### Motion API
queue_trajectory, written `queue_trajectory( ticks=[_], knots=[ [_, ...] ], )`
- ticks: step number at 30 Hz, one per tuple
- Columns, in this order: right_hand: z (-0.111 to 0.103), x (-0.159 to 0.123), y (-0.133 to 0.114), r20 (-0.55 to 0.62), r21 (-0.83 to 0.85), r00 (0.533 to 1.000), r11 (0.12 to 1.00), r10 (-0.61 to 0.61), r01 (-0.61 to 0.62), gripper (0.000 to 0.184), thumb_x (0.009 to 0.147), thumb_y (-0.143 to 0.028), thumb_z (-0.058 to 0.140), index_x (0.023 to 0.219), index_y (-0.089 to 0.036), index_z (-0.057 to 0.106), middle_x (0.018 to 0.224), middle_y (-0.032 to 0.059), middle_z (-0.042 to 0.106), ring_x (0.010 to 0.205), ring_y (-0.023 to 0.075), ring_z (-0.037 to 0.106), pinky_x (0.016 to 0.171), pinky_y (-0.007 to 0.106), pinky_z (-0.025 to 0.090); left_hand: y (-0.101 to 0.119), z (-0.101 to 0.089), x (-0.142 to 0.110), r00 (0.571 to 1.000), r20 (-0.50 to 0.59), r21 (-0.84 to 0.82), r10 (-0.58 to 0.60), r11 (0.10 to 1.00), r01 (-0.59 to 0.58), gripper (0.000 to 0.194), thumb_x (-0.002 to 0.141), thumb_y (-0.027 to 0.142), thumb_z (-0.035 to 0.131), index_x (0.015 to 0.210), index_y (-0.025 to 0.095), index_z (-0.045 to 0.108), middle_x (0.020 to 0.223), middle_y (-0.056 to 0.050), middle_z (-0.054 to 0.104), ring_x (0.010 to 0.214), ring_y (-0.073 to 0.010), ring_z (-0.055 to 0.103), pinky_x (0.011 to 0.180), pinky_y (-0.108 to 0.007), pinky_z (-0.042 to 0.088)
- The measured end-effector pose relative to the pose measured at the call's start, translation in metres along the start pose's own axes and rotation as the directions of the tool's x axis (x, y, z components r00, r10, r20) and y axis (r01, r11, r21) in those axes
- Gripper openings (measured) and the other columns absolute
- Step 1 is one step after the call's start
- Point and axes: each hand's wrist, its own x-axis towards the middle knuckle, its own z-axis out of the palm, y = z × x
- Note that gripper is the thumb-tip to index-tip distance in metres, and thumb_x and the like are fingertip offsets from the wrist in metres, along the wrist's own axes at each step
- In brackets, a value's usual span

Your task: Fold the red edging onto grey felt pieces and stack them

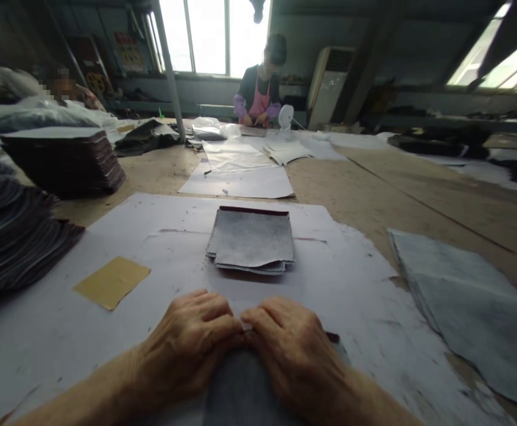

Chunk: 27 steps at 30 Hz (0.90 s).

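Observation:
My left hand (pixel 191 340) and my right hand (pixel 291 346) meet near the bottom middle, thumbs and fingers pressed together at the far edge of a grey sheet piece (pixel 243 390). Both hands are closed on this edge. A dark red strip of it shows past my right hand, but most of the edge is hidden under the fingers. Just beyond them lies a small stack of grey pieces (pixel 253 239), each grey on top, with a dark red folded far edge. To the left rests a tan card (pixel 112 282). White paper (pixel 173 266) lies beneath everything.
Tall stacks of dark pieces (pixel 13 231) and a dark red stack (pixel 67 160) stand at left. Larger grey sheets (pixel 471 307) lie at right. Across the table (pixel 356 189), a person in a pink apron (pixel 259 97) works near a small white fan (pixel 286 116). A pole (pixel 169 71) rises behind.

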Motion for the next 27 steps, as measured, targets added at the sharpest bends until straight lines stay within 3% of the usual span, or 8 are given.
queue_trajectory(
  ticks=[4,10,16,23,27],
  knots=[
    [-0.008,0.001,0.006,0.108,-0.094,0.994,0.995,0.027,-0.017,0.021,0.085,-0.013,0.04,0.066,-0.016,0.046,0.067,0.0021,0.05,0.06,0.0131,0.043,0.057,0.026,0.03,-0.003,-0.003,-0.001,1.0,-0.023,0.008,-0.017,1.0,0.017,0.02,0.086,0.015,0.04,0.077,0.017,0.057,0.067,-0.002,0.053,0.062,-0.0129,0.048,0.059,-0.025,0.034],
    [-0.04,-0.003,0.021,0.236,-0.149,0.933,0.959,0.272,-0.242,0.02,0.082,-0.014,0.046,0.063,-0.016,0.043,0.067,-0.0006,0.052,0.057,0.0085,0.045,0.053,0.021,0.028,-0.015,-0.014,-0.001,0.985,-0.056,-0.05,-0.166,0.985,0.163,0.025,0.089,0.022,0.041,0.07,0.017,0.055,0.065,0.0,0.052,0.06,-0.0089,0.05,0.056,-0.019,0.036],
    [-0.059,-0.015,0.023,0.217,-0.134,0.912,0.936,0.348,-0.325,0.027,0.085,-0.018,0.045,0.059,-0.016,0.041,0.067,-0.0016,0.053,0.059,0.0064,0.049,0.056,0.017,0.031,-0.02,-0.017,-0.003,0.985,-0.043,-0.058,-0.164,0.985,0.161,0.025,0.089,0.024,0.042,0.068,0.016,0.053,0.064,0.001,0.051,0.059,-0.0069,0.051,0.054,-0.016,0.036],
    [-0.063,-0.04,0.027,0.179,-0.067,0.89,0.908,0.42,-0.415,0.029,0.088,-0.024,0.039,0.061,-0.017,0.043,0.069,-0.0007,0.055,0.062,0.0076,0.051,0.058,0.018,0.033,-0.019,-0.014,-0.001,0.992,-0.012,-0.048,-0.124,0.991,0.123,0.024,0.088,0.023,0.043,0.067,0.016,0.052,0.064,0.002,0.053,0.06,-0.0059,0.053,0.056,-0.013,0.037],
    [-0.063,-0.045,0.028,0.106,0.027,0.882,0.885,0.459,-0.464,0.025,0.085,-0.023,0.042,0.061,-0.017,0.048,0.065,-0.0013,0.056,0.062,0.0082,0.052,0.06,0.018,0.034,-0.023,-0.014,0.001,0.982,-0.001,-0.109,-0.188,0.976,0.186,0.028,0.088,0.029,0.046,0.065,0.016,0.054,0.063,0.002,0.054,0.058,-0.0058,0.053,0.055,-0.013,0.038]
  ],
)
